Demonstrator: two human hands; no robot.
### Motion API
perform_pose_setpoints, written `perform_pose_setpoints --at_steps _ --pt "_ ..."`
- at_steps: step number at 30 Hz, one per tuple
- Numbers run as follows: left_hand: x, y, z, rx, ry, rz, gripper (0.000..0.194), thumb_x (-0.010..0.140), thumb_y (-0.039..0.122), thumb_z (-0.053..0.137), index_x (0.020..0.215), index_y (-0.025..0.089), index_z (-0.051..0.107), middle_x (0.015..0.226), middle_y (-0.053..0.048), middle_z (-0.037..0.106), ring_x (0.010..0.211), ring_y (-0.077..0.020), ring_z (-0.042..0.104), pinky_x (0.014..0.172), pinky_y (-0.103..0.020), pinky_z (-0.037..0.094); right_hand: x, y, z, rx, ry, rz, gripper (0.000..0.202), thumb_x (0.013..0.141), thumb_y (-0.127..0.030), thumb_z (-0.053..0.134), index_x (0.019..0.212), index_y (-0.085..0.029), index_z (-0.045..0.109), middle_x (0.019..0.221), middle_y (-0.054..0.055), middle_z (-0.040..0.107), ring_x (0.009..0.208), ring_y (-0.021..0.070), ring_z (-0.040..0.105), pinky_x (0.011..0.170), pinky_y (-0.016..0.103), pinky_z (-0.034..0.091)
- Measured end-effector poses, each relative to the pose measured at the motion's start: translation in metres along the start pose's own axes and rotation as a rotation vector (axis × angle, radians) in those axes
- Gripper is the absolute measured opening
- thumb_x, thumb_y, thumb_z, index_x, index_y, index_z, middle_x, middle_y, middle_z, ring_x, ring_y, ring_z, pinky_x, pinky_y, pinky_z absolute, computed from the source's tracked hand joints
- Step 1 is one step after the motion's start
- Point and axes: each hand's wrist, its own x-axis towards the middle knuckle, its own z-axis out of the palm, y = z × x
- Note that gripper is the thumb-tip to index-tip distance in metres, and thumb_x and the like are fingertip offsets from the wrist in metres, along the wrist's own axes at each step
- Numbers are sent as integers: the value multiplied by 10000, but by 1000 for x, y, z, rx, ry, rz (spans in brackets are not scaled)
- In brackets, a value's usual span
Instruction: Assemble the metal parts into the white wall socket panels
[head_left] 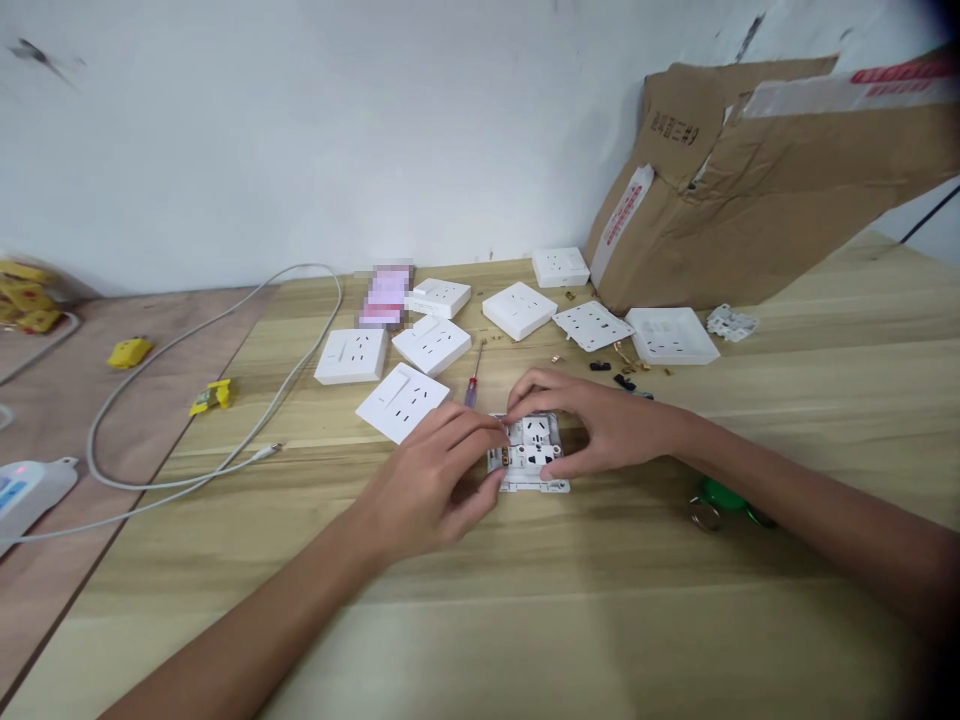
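Lying near the socket frame (534,444): screwdriver (472,388), faceplate (403,402), black clip (624,382).

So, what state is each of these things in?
Socket assembly: inner parts exposed; left hand and right hand touching it
Screwdriver: lying down, unheld
Nearest switched socket: lying face up
White cable: looped, visible plug unconnected
White device, left edge: red light lit
Cardboard box: creased, taped

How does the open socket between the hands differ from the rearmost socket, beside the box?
The open socket shows inner copper-coloured parts; the rearmost socket shows a closed face. The left hand and right hand touch the open socket; the rearmost socket sits untouched. Both are mostly white, with slots.
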Motion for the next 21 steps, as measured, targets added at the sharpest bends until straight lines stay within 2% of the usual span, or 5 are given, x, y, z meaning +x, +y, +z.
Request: perform_pose_setpoints --at_steps 5,12,18,21 --pt "0 -3 -7 100 40 -32 246 1061 164 599 1288 218 678 1262 -119 774 1170 -297 682 1038 -498 567 1 -1 -1 -8 0 -7 617 890 -483 908 1455 -330 713 1420 94 659 1356 331 615 1181 512 490" --pt "0 -8 -17 235 8 -88 505 920 68 550 1401 209 611 1362 -133 726 1219 -349 616 1041 -553 521 1 -1 -1 -46 47 1 583 908 -463 883 1448 -315 721 1423 96 699 1340 340 630 1164 515 488" --pt "0 -16 -24 321 25 -151 462 922 99 564 1368 200 625 1352 -136 709 1241 -366 586 1079 -583 478 1 0 2 -62 62 -9 557 933 -460 858 1446 -308 702 1421 100 689 1362 327 617 1177 504 482" --pt "0 -19 -25 328 -7 -132 598 867 74 563 1448 212 594 1398 -138 697 1271 -372 579 1055 -576 466 1 1 3 -69 80 -18 552 939 -446 844 1455 -317 695 1430 99 684 1383 332 606 1190 508 473"
